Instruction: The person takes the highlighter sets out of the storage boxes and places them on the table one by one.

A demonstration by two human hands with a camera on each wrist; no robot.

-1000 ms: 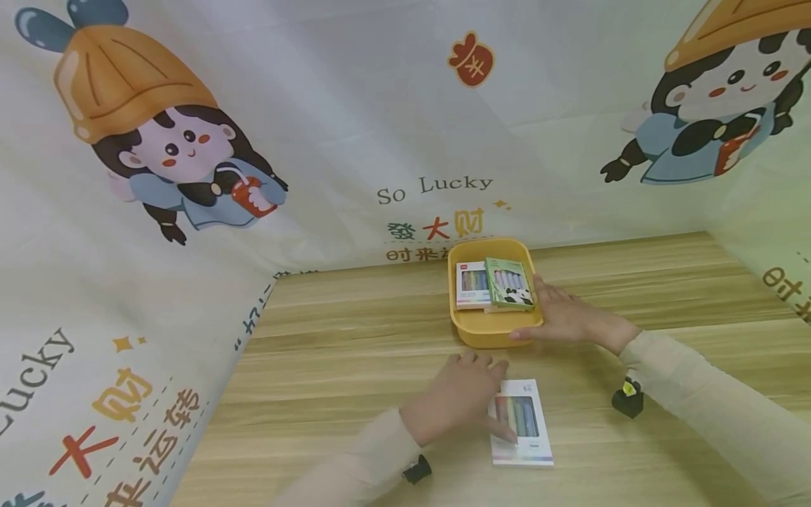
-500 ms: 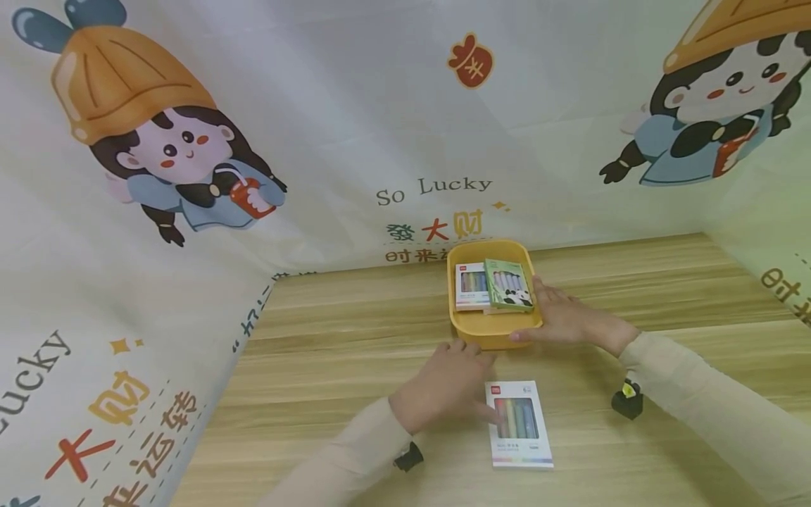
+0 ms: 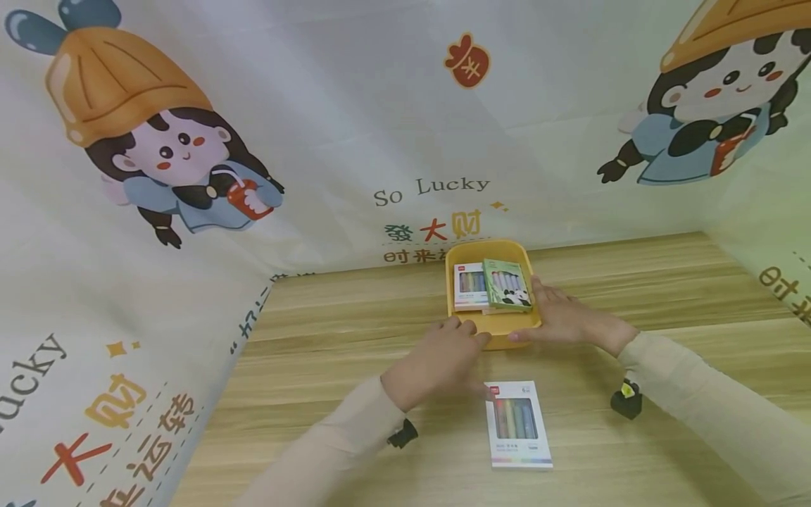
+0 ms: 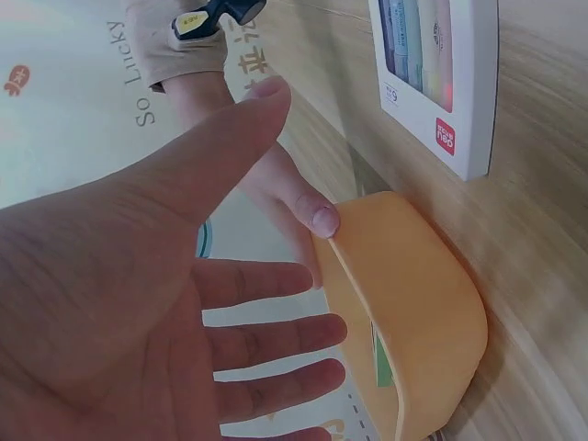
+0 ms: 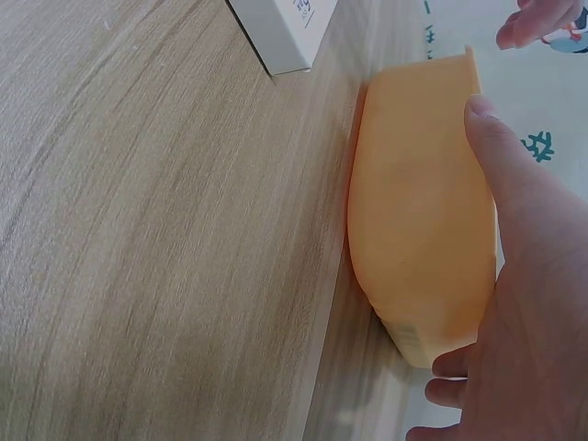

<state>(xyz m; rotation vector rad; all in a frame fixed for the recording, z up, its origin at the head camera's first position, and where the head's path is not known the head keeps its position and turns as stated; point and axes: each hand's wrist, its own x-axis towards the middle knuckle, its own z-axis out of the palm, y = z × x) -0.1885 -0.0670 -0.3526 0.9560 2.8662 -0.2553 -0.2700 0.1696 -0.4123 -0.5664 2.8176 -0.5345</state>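
My right hand [image 3: 564, 320] holds a corner of the yellow plastic bin [image 3: 500, 325], thumb on the front rim and fingers along its right side. My left hand [image 3: 437, 362] hovers near the bin's front left, its fingertips overlapping the wall in the head view. In the left wrist view its fingers [image 4: 266, 344] are spread and hold nothing. On the table, just in front of the bin, lies a white windowed box [image 3: 518, 424] of coloured pens. Inside the bin are a similar white box [image 3: 470, 287] and, partly over it, a green box [image 3: 508, 284] with a panda picture.
The wood-grain table [image 3: 304, 394] meets a printed white cloth [image 3: 329, 141] that hangs behind and to both sides. The bin stands close to the back cloth. Black wrist cameras are strapped at the left sleeve [image 3: 336, 436] and the right sleeve [image 3: 709, 401].
My left hand has moved off the white box on the table, forward and left toward the bin. The right hand stays at the bin, and the boxes keep their places.
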